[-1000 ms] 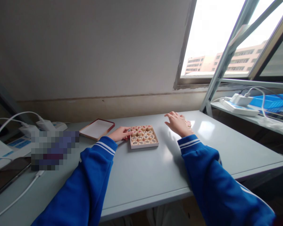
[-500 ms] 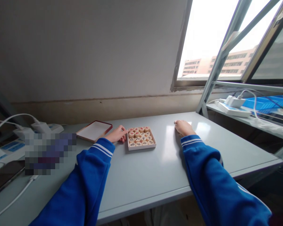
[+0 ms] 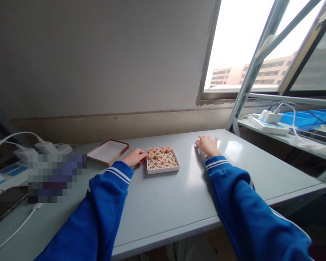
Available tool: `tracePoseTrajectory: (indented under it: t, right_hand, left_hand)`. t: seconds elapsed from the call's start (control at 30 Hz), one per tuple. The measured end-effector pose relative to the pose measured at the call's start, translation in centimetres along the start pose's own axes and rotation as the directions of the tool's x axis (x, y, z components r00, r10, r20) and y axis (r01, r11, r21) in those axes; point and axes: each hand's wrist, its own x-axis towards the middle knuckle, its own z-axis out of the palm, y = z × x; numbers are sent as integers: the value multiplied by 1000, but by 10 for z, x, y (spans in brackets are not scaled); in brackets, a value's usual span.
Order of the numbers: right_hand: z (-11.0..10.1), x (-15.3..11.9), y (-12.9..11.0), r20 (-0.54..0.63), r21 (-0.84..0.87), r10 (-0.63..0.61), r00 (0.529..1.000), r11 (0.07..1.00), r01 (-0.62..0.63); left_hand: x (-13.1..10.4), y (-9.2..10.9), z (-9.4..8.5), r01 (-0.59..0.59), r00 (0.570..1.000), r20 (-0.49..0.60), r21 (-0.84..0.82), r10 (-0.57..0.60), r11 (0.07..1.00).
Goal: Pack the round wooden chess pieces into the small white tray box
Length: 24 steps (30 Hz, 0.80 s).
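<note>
Resting half-curled, left hand (image 3: 136, 157) touches shallow white box (image 3: 163, 171); grip unclear. Right hand (image 3: 208, 145) loosely bent, contents hidden. Round pale wooden pieces (image 3: 164, 160) likely light, hard; pinch rims.

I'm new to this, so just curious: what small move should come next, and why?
Perhaps bring the right hand toward the box: the left hand is at the box's side, while the right is off over the desk. Whether it holds anything, I can't tell.
</note>
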Motion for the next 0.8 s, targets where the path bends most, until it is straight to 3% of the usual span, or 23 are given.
tracePoseTrajectory:
  t: [0.27,0.47,0.67,0.8]
  right_hand:
    - [-11,-8,-12,32,14,-128,991,992,128]
    - [-32,-24,-27,135,157,-308,942,945,286]
    - [-33,-33,-48,-137,373,-489,861,780,503]
    - [-28,-41,-67,-196,379,-576,794,703,603]
  left_hand:
    - [3,-2,3,-2,1000,-2,2,2,1000]
    - [1,0,2,13,1000,9,12,-13,1000]
    - [2,-2,0,-1,998,56,1,1,1000]
    - [5,-9,-2,-12,996,88,-23,14,1000]
